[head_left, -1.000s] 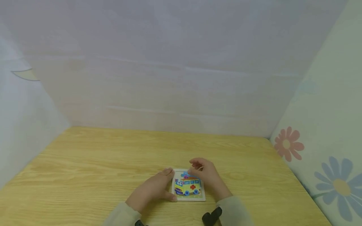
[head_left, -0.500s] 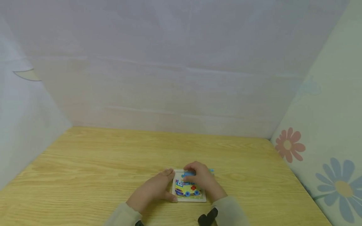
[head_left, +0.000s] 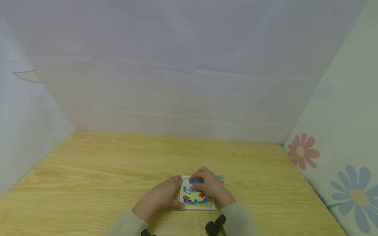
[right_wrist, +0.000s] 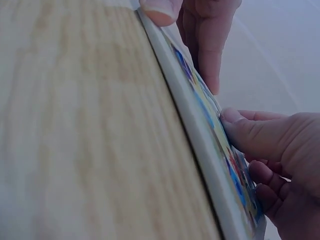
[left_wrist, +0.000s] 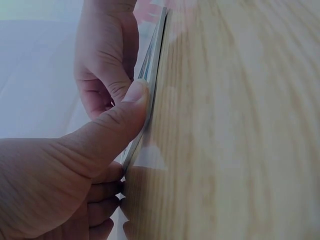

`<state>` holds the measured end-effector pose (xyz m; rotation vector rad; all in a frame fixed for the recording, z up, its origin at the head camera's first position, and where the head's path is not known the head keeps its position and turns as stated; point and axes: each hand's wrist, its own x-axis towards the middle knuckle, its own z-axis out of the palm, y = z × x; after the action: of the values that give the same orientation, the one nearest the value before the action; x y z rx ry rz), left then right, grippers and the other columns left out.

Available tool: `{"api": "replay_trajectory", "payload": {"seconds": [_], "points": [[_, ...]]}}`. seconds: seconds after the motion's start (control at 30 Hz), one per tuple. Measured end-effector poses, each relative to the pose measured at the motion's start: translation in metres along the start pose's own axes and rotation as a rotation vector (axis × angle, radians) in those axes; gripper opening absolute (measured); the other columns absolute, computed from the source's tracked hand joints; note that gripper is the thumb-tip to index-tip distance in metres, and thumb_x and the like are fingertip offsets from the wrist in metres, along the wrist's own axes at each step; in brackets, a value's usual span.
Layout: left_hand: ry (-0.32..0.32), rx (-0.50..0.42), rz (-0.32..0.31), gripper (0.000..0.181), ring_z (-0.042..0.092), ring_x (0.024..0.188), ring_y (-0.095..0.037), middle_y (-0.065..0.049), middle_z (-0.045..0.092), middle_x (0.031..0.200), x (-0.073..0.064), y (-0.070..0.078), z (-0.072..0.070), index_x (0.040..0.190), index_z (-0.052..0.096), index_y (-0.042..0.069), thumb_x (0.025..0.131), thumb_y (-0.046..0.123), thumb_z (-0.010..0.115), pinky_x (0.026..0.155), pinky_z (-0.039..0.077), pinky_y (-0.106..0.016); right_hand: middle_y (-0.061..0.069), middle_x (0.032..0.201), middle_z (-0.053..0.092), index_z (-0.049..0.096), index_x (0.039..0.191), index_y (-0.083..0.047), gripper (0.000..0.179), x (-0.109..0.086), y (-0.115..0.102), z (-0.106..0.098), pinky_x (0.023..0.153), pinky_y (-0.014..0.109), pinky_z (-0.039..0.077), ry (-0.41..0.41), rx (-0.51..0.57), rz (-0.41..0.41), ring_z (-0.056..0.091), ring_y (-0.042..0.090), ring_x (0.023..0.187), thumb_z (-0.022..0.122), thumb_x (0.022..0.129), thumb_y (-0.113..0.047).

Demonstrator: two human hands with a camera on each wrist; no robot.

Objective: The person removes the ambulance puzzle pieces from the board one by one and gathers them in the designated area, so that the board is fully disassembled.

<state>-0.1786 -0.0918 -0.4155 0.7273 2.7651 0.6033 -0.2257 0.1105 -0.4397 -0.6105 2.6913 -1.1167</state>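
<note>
A small jigsaw puzzle (head_left: 195,198) with a cartoon ambulance lies in a white-edged tray (head_left: 199,209) on the table. My left hand (head_left: 160,197) grips the tray's left side, its thumb at the near corner and fingers at the far one. Over the puzzle's upper part, my right hand (head_left: 211,185) pinches a blue puzzle piece (head_left: 197,181) between thumb and fingers. In the right wrist view the right thumb (right_wrist: 245,131) is low against the picture. Behind that hand a green-blue bit (head_left: 220,178) shows; whether it is held or lying cannot be told.
The wood-grain table (head_left: 118,160) stretches away to a pale cloth backdrop (head_left: 177,98). A cloth with printed flowers (head_left: 357,196) stands along the right side, and another pale cloth (head_left: 23,131) along the left.
My right hand has shifted left and lower over the puzzle, its fingers around the blue piece. A coloured bit has come into view behind it, turning from blue to green-blue. My left hand stays.
</note>
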Motion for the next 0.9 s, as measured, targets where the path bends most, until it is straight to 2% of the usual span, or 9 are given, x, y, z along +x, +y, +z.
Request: {"api": "replay_trajectory", "payload": {"seconds": [0.33,0.67,0.9], "points": [[-0.003,0.000,-0.005,0.095,0.030,0.135,-0.036,-0.019,0.033,0.147,0.001,-0.001,0.000,0.137,0.039,-0.005,0.066,0.048,0.076,0.109,0.030,-0.049,-0.004,0.092,0.049,0.068,0.091,-0.021,0.013,0.003,-0.010,-0.001,0.079,0.034,0.045,-0.025,-0.063,0.050,0.046,0.014,0.084,0.071,0.080,-0.015],[0.003,0.001,0.004,0.096,0.030,0.134,-0.038,-0.021,0.033,0.146,0.000,0.000,-0.001,0.136,0.039,-0.006,0.066,0.047,0.077,0.108,0.030,-0.050,-0.004,0.088,0.050,0.067,0.090,-0.018,0.013,0.003,-0.016,-0.002,0.075,0.031,0.045,-0.031,-0.105,0.048,0.045,0.013,0.081,0.072,0.079,-0.013],[0.010,-0.010,0.012,0.095,0.031,0.134,-0.039,-0.022,0.033,0.145,-0.001,0.001,-0.002,0.136,0.040,-0.007,0.066,0.046,0.077,0.108,0.030,-0.051,-0.003,0.087,0.049,0.064,0.083,-0.018,0.014,0.006,-0.018,-0.003,0.071,0.030,0.042,-0.028,-0.116,0.038,0.043,0.015,0.079,0.073,0.077,-0.009]]}}
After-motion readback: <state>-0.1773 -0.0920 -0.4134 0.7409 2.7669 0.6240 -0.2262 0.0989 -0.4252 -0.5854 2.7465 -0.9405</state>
